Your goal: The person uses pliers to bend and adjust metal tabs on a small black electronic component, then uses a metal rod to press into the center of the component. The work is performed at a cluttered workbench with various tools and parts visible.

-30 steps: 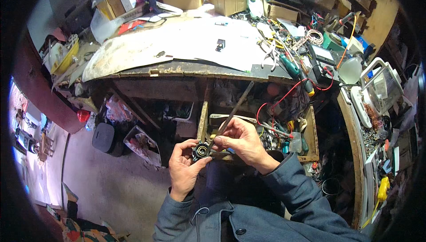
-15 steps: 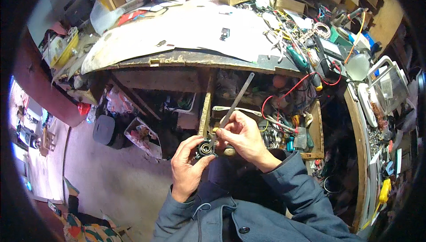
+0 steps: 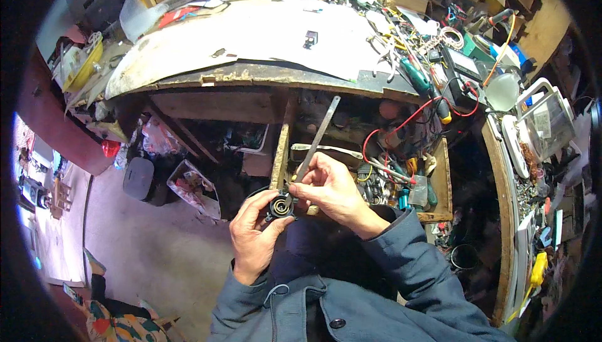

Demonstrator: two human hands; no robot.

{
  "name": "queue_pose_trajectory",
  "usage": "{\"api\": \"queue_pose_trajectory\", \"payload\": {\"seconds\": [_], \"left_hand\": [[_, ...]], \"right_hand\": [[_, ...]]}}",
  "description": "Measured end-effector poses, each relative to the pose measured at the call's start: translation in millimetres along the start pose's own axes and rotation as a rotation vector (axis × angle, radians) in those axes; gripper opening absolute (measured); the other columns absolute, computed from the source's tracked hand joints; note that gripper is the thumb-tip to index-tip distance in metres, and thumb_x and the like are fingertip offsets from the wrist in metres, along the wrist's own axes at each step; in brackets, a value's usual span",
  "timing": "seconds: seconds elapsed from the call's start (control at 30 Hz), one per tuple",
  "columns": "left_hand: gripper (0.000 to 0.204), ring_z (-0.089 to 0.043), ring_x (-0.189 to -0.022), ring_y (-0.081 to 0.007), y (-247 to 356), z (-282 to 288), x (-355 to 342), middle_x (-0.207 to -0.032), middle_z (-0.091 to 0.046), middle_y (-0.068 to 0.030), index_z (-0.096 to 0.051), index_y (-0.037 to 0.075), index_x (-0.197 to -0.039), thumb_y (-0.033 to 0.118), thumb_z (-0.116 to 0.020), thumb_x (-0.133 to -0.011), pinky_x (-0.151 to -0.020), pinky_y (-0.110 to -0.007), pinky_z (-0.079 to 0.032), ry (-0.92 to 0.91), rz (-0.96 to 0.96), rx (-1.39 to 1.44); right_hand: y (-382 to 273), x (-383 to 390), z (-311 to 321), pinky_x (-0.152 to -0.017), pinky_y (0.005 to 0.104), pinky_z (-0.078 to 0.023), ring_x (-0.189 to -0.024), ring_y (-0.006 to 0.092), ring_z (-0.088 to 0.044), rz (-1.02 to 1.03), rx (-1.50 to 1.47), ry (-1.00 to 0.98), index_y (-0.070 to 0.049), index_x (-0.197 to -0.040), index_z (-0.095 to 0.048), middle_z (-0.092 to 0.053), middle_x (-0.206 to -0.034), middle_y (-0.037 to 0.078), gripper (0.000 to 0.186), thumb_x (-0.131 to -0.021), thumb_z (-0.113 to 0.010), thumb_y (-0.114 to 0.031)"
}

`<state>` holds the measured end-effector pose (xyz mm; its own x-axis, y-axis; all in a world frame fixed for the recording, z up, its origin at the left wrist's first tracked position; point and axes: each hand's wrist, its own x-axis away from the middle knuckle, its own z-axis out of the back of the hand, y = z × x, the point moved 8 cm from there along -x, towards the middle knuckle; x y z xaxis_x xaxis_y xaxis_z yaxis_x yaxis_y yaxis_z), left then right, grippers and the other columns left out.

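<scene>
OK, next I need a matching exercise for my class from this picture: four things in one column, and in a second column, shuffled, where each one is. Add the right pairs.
Column one
1. Round black part with a coiled spiral inside
2. Long, thin grey metal strip
3. Small black block-shaped part
4. Shallow, curved yellow container

Column two
A. Lying on the large white sheet
B. In the grip of the right hand
C. Off to the left of the white sheet
D. In the grip of the left hand

Right pairs: 1-D, 2-B, 3-A, 4-C
</scene>
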<state>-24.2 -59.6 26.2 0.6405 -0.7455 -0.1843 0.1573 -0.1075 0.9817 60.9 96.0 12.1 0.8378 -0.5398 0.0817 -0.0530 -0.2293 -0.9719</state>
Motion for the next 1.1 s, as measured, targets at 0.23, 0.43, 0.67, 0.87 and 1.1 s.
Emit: {"api": "queue_pose_trajectory", "payload": {"seconds": [0.23,0.43,0.67,0.87,1.1], "left_hand": [[0.051,-0.065,-0.114,-0.0183,-2,3,1,-0.13,-0.064,-0.011,-0.067,-0.002,-0.126,-0.013,-0.08,-0.078,-0.099,-0.03,-0.055,0.024,-0.008,-0.028],[0.051,-0.065,-0.117,-0.019,-2,-2,2,-0.13,-0.064,-0.0113,-0.067,-0.003,-0.127,-0.014,-0.078,-0.078,-0.101,-0.031,-0.054,0.019,0.005,0.038],[0.052,-0.066,-0.115,-0.0183,-4,-2,3,-0.13,-0.064,-0.0111,-0.067,-0.002,-0.127,-0.014,-0.08,-0.078,-0.098,-0.03,-0.057,0.044,-0.027,0.044],[0.052,-0.067,-0.113,-0.0181,-8,2,4,-0.13,-0.063,-0.0116,-0.067,-0.003,-0.127,-0.015,-0.079,-0.078,-0.096,-0.03,-0.059,0.059,-0.021,0.04],[0.052,-0.066,-0.115,-0.0198,-8,1,7,-0.131,-0.062,-0.0129,-0.065,-0.005,-0.128,-0.016,-0.079,-0.079,-0.099,-0.032,-0.059,0.055,-0.004,0.092]], "right_hand": [[0,3,-7,-0.058,0.0241,-0.053,-0.068,0.0103,-0.066,-0.035,-0.074,-0.017,-0.002,-0.102,-0.065,-0.071,-0.085,0.005,0.018,-0.091,-0.079,-0.003],[-4,9,-6,-0.057,0.0234,-0.051,-0.065,0.008,-0.064,-0.035,-0.045,-0.004,-0.001,-0.1,-0.067,-0.07,-0.08,0.004,0.013,-0.092,-0.076,-0.006],[-1,10,-13,-0.055,0.0242,-0.05,-0.063,0.0083,-0.061,-0.003,-0.009,0.012,0.0,-0.097,-0.066,-0.067,-0.078,0.003,0.012,-0.091,-0.075,-0.005],[-3,12,-11,-0.058,0.025,-0.055,-0.065,0.0112,-0.067,0.011,0.075,0.004,0.0,-0.098,-0.065,-0.071,-0.081,0.007,0.013,-0.092,-0.077,-0.003],[-2,13,-10,-0.056,0.0251,-0.052,-0.064,0.0094,-0.064,0.039,0.02,0.017,0.0,-0.099,-0.066,-0.069,-0.079,0.005,0.012,-0.092,-0.074,-0.005]]}}
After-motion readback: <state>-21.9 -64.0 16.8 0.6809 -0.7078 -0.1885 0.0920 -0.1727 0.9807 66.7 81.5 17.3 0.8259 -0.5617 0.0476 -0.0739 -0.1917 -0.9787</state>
